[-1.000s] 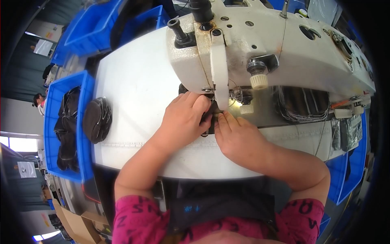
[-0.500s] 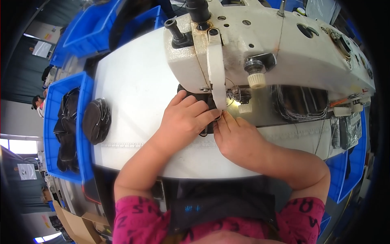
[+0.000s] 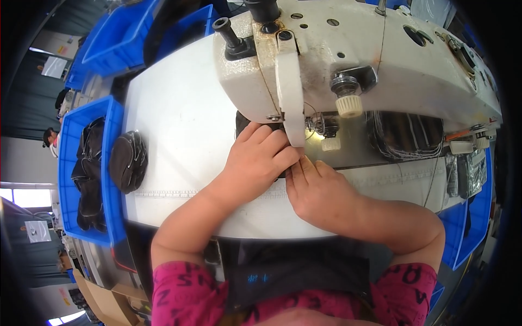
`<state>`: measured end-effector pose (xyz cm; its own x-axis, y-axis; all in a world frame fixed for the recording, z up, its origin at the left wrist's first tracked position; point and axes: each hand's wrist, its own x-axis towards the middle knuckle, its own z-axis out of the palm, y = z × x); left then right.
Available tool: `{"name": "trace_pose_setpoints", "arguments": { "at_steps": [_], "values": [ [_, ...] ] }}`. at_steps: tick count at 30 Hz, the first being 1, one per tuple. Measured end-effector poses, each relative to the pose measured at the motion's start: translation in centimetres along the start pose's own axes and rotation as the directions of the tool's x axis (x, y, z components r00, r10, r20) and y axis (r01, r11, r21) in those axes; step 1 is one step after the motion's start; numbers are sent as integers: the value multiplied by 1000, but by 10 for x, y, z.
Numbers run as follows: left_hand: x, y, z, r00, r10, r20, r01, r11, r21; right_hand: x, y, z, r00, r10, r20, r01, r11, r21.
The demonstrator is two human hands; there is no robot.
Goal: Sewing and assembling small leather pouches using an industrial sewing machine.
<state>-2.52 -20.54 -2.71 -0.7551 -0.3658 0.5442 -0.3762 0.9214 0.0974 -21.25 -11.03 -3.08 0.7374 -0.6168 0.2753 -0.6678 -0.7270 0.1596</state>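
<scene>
A white sewing machine (image 3: 310, 70) stands before me, its lever hanging down over my fingertips. My left hand (image 3: 254, 157) lies closed over a dark fabric piece (image 3: 242, 125) beside the machine's needle area. Only the piece's left edge and a sliver below the hand show; the fingers hide the rest. From the right, my right hand (image 3: 322, 191) meets the left at the thumb. Its fingers are pressed together at the near edge of the same piece. The needle and presser foot are hidden behind the lever and hands.
At left, a stack of rounded dark pieces (image 3: 128, 162) stands by a blue bin (image 3: 116, 212) of black items. More dark stitched pieces (image 3: 408, 135) lie under the machine arm. A ruler strip (image 3: 163, 194) runs along the white table (image 3: 179, 108). Another blue bin (image 3: 453, 239) is at right.
My left hand's fingers have drawn closer together and moved slightly right. Less of the dark piece shows below the hand. My right hand stays almost in place, and the view has shifted slightly.
</scene>
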Motion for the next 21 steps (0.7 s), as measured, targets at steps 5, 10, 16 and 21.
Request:
{"name": "trace_pose_setpoints", "arguments": {
  "at_steps": [5,10,16,21],
  "values": [
    [-4,-4,-2,990,-40,134,42,999,-13,0,-1,1,1000,6,10,-7,1000,12],
    [5,-3,-10,999,-30,-23,29,998,-58,0,0,1,1000,-3,-16,3,1000,9],
    [-2,6,-12,985,-63,162,87,986,-145,-1,-3,-2,999,27,33,-26,1000,-8],
    [2,9,-21,950,-106,294,145,983,-112,-1,-3,-1,1000,19,24,-19,1000,-18]
  ]
}}
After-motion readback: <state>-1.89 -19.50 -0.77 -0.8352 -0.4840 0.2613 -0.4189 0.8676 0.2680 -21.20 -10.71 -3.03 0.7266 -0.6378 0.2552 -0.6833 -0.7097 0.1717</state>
